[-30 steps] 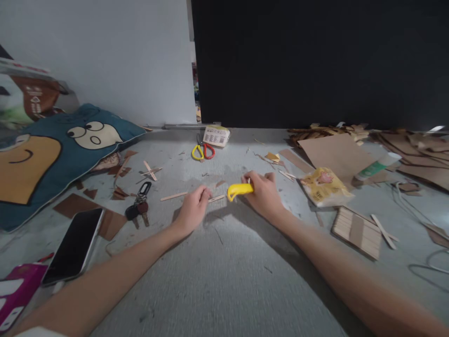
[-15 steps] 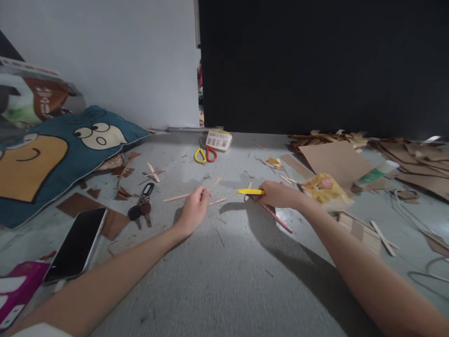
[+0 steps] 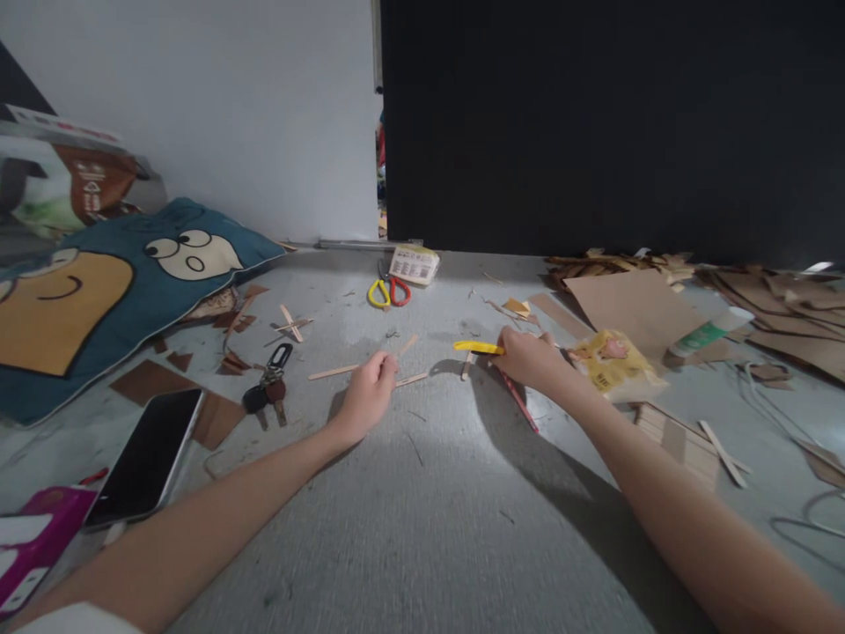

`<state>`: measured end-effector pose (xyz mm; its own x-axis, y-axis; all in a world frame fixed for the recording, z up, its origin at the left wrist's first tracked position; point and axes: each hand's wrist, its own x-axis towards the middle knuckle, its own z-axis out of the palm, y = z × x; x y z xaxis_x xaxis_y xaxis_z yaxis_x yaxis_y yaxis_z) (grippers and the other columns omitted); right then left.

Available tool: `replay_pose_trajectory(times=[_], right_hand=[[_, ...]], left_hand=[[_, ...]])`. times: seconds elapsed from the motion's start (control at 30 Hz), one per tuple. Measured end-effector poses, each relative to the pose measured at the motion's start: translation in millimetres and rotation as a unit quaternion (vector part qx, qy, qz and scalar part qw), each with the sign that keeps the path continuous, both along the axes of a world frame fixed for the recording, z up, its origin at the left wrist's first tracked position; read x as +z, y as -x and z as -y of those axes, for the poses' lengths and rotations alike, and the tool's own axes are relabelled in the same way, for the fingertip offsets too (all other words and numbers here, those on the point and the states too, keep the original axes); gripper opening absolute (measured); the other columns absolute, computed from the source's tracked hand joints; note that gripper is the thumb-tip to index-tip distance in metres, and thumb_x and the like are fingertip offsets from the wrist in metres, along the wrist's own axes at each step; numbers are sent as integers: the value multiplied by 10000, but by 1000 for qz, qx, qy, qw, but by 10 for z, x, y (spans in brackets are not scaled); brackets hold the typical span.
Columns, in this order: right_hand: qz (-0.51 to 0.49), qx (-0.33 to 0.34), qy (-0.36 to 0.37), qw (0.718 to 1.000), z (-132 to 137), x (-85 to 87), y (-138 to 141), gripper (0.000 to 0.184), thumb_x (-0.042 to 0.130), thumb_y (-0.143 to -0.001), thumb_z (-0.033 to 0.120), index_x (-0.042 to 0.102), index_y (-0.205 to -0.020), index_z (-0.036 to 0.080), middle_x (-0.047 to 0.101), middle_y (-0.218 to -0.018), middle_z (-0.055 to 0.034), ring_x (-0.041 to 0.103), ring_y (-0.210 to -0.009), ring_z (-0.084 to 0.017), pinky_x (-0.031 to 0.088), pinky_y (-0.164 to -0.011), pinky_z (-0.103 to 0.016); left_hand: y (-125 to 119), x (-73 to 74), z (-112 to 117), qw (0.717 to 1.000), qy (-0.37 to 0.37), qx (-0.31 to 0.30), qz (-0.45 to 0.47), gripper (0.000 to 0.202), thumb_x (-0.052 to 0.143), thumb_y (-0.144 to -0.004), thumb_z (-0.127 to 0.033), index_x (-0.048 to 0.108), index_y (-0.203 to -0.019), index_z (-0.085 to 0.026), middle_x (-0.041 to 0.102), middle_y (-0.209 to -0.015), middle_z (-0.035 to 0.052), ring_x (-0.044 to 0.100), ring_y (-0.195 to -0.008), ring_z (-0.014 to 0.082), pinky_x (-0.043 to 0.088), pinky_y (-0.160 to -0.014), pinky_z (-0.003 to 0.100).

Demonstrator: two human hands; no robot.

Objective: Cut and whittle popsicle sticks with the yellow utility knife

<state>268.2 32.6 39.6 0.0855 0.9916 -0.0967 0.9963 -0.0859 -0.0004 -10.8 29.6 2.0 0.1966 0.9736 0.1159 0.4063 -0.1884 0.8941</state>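
Pinching wooden sticks (image 3: 334, 372) short of the far edge of the desk (image 3: 409, 519), your left hand (image 3: 366, 392) should press steadily — hold the yellow tool (image 3: 476, 348), gripped in your right hand (image 3: 528, 357), well clear.

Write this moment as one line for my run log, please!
left hand: closed on thin wooden sticks | right hand: holding yellow object | red stick: by right hand, hold unclear | keys: near phone
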Motion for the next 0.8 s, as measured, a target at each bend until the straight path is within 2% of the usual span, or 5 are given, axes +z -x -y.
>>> replay_pose_trajectory(times=[0.2,0.4,0.63,0.73,0.8], right_hand=[[-83,39,-34,995,-1,-111,46,268,632,-944,437,599,-1108,228,792,-918,-99,742,-944,-322,399,-970,-460],[-105,42,-27,993,-6,-153,92,405,610,-950,503,575,-1226,209,782,-839,-65,740,-879,-313,368,-977,-459],[-154,99,-37,982,11,-112,176,422,634,-978,441,610,-1361,264,814,-1084,-88,732,-1097,-324,370,-988,-440],[-189,134,-33,972,18,-108,194,391,647,-967,411,649,-1337,284,814,-1092,-76,726,-1110,-316,360,-1009,-441],[-200,119,-43,972,15,-119,195,427,618,-970,408,623,-1370,258,810,-1059,-86,731,-1069,-312,372,-998,-436]], left_hand=[[0,-19,1,1000,0,2,0,285,411,-1001,-388,474,-768,-236,422,-559,-53,444,-556,152,318,-579,276],[6,-26,5,1000,-6,-7,3,311,405,-1002,-436,492,-782,-235,410,-561,-57,429,-545,147,312,-567,275],[14,-36,0,1000,-11,-8,2,309,420,-1004,-437,507,-789,-233,422,-558,-57,433,-547,148,316,-562,275],[11,-37,0,1000,-8,-7,0,310,416,-1001,-435,509,-788,-230,435,-569,-54,438,-554,149,323,-576,278],[8,-36,2,1000,-7,-6,2,307,418,-997,-438,511,-793,-229,439,-574,-54,443,-560,151,325,-583,279]])
